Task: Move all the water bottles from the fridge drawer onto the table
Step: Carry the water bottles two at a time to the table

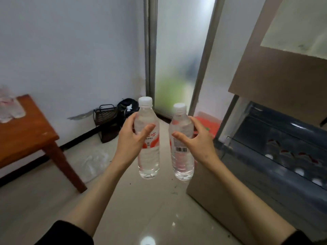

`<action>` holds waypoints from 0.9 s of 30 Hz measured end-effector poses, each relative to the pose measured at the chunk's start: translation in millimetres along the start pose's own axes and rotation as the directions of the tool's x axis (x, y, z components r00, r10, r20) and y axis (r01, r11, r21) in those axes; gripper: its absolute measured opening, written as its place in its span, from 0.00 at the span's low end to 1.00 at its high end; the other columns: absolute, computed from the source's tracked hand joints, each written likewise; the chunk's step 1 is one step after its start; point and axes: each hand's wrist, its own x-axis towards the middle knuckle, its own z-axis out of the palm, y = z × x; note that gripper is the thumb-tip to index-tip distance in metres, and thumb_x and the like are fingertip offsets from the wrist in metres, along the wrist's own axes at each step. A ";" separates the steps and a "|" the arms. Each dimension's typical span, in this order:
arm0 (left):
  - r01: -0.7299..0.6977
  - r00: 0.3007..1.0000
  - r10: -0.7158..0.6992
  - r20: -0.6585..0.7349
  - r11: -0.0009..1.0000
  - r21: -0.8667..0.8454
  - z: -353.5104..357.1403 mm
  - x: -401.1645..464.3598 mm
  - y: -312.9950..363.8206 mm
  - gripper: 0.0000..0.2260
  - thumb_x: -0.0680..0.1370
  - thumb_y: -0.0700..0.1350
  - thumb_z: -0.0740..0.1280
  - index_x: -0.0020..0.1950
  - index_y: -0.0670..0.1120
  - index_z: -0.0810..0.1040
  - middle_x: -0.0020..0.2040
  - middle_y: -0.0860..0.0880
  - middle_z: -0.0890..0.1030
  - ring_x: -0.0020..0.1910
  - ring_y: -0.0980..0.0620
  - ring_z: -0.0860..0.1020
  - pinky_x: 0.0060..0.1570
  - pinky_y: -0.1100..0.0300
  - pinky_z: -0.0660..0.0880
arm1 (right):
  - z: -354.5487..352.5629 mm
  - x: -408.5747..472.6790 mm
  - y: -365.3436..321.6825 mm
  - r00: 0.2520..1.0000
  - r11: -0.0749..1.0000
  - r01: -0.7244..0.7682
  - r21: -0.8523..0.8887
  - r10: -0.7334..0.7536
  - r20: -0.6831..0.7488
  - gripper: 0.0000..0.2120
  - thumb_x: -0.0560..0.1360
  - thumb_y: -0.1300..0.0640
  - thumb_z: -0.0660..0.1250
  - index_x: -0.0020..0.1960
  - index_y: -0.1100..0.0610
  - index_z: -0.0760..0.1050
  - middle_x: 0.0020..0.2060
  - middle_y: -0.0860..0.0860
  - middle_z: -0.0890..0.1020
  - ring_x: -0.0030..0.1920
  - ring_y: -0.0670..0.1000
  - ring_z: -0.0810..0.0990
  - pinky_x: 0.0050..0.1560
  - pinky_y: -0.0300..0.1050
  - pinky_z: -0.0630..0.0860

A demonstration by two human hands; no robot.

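My left hand [131,137] grips a clear water bottle [148,156] with a white cap and a red-and-white label, held upright over the floor. A second water bottle [182,160] of the same kind stands upright in my right hand [196,140], barcode facing me. The two bottles are side by side and apart. The open fridge drawer [276,138] is at the right, with several bottles [292,156] lying inside behind its clear front. The brown wooden table [26,137] is at the left, with a few bottles [9,108] at its far left edge.
A black wire basket [106,114] and a black bag [127,107] sit on the floor against the wall. A frosted glass door [177,68] is straight ahead. A red object [208,124] lies by the fridge. Crumpled clear plastic [93,163] lies by the table leg.
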 end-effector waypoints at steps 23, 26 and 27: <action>0.402 0.804 -0.256 -0.537 0.899 0.173 -460.8 -23.8 -148.5 0.27 0.69 0.52 0.72 0.66 0.52 0.68 0.58 0.55 0.75 0.56 0.55 0.75 0.54 0.58 0.74 | 476.3 24.2 -214.8 0.794 0.976 0.133 0.175 -0.211 0.570 0.37 0.62 0.38 0.72 0.67 0.51 0.68 0.59 0.46 0.78 0.59 0.46 0.76 0.62 0.51 0.74; 0.443 0.775 -0.293 -0.560 0.883 0.152 -491.6 -2.1 -172.4 0.27 0.69 0.51 0.73 0.65 0.52 0.68 0.58 0.54 0.75 0.56 0.55 0.75 0.54 0.58 0.74 | 525.6 48.9 -222.1 0.764 0.976 0.149 0.157 -0.215 0.608 0.37 0.63 0.41 0.73 0.68 0.52 0.67 0.61 0.47 0.77 0.60 0.47 0.75 0.63 0.50 0.73; 0.459 0.764 -0.301 -0.571 0.875 0.153 -502.1 7.3 -180.9 0.28 0.69 0.51 0.73 0.66 0.51 0.68 0.59 0.53 0.75 0.56 0.54 0.75 0.55 0.57 0.74 | 542.1 58.0 -224.2 0.753 0.976 0.156 0.152 -0.217 0.622 0.36 0.64 0.42 0.73 0.68 0.52 0.67 0.61 0.47 0.77 0.60 0.47 0.75 0.63 0.48 0.72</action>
